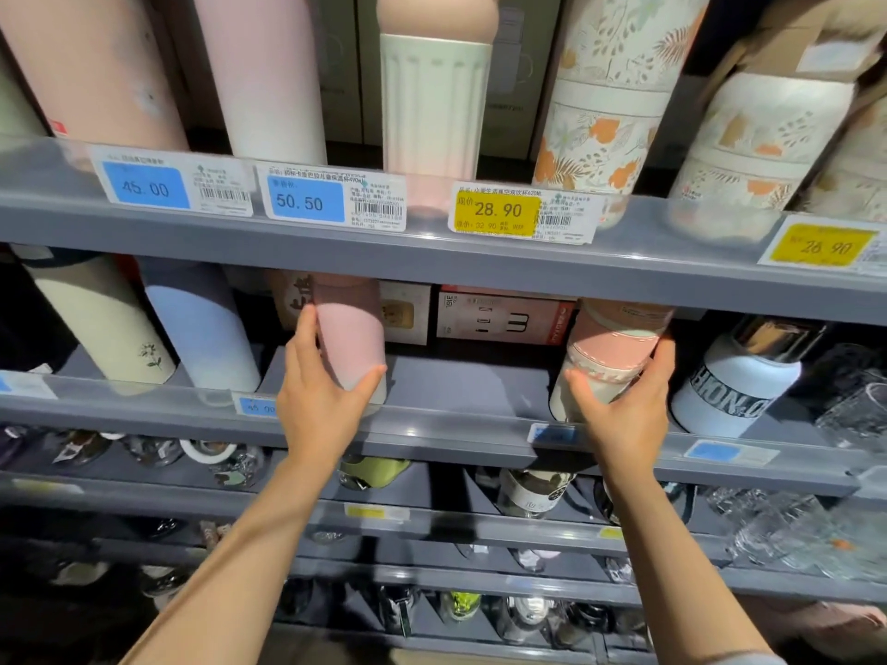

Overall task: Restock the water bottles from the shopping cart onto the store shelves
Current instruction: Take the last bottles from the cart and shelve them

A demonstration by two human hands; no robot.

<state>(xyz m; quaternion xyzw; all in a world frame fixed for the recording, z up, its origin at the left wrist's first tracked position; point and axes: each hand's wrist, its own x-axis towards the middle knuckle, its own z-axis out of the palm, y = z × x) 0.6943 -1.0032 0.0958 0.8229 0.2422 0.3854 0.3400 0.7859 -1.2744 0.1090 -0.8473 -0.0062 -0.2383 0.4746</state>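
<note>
My left hand (320, 400) wraps around the lower part of a plain pink bottle (350, 328) that stands on the second grey shelf (461, 391), left of centre. My right hand (624, 405) grips a pink-and-white patterned bottle (609, 348) on the same shelf, right of centre. Both bottles lean back under the shelf above, which hides their tops. The shopping cart is out of view.
A cream bottle (103, 324) and a pale blue bottle (204, 328) stand left of my hands, a white lettered bottle (734, 381) to the right. Boxes (504, 316) sit behind. The upper shelf holds tall pink and floral bottles; lower shelves hold glassware.
</note>
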